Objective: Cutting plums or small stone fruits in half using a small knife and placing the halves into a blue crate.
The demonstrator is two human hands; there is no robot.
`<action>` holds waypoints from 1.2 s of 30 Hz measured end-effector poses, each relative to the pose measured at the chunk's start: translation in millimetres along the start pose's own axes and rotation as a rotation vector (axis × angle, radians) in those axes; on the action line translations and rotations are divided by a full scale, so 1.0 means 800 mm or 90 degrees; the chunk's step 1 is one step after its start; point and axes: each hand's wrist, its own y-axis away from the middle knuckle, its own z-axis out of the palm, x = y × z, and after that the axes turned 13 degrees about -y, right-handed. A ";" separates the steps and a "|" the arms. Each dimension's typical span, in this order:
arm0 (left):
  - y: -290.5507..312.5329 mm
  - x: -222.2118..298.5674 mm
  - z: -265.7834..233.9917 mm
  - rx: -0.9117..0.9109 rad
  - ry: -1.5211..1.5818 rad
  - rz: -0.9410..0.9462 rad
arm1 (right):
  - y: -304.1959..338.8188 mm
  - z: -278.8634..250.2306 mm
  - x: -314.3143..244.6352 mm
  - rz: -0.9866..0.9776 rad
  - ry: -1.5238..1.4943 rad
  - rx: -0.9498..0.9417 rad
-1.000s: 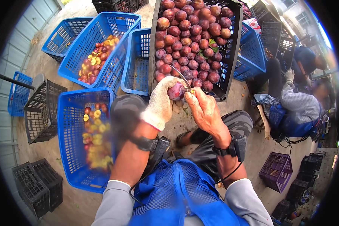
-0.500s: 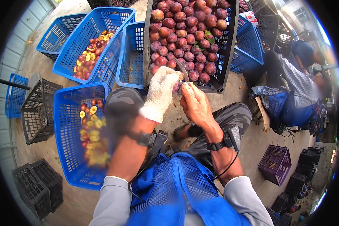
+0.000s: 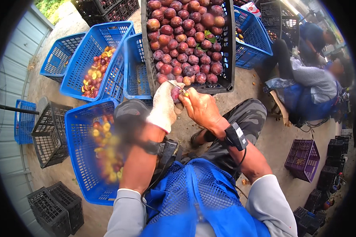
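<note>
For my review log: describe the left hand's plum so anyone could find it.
Find the black crate of plums at top centre. At its near edge is the white-gloved left hand. The plum is gripped there, while its neighbours lie piled in the crate.

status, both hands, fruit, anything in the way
White-gloved left hand gripping round red-purple plum. Bare right hand holding thin metal knife, blade by plum. Black plastic crate of plums just ahead, nothing visibly blocking hands.

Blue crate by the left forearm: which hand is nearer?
Left. The gloved left hand is right of the blue crate; the bare right hand is farther right.
</note>
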 end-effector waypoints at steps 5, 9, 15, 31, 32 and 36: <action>-0.001 -0.001 -0.026 -0.181 0.194 -0.067 | -0.028 -0.049 0.043 -0.044 0.143 0.184; 0.005 0.012 -0.001 -0.109 0.275 0.011 | 0.006 -0.044 0.003 0.141 -0.397 0.040; 0.007 0.001 -0.002 -0.113 0.217 0.077 | 0.047 0.020 -0.034 0.065 -0.351 0.049; -0.007 0.002 0.002 0.046 0.058 0.238 | 0.022 0.048 -0.028 0.035 -0.271 0.103; -0.017 0.000 -0.002 0.099 -0.019 0.330 | 0.016 0.034 -0.030 0.064 -0.307 0.058; -0.014 0.006 0.003 0.047 -0.110 0.352 | 0.009 0.000 -0.043 0.377 -0.599 -0.126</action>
